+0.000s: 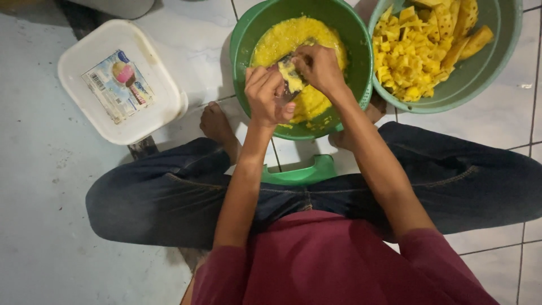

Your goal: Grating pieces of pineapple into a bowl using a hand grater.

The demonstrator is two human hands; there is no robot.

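The person sits on a low green stool (299, 172) on the tiled floor (45, 186), legs folded around a green basin (245, 39). Over that basin, the left hand (266, 96) is clamped on a metal grater (288, 85), whose long axis tilts down into the basin. The right hand (319, 68), just beyond, pinches a pineapple piece (292, 72) against the grater's face. The basin holds yellow grated pineapple pulp (282, 36). Right of it, touching, a second green basin (497, 51) holds pineapple chunks (418, 51). Left of it sits a lidded white tub (121, 82).
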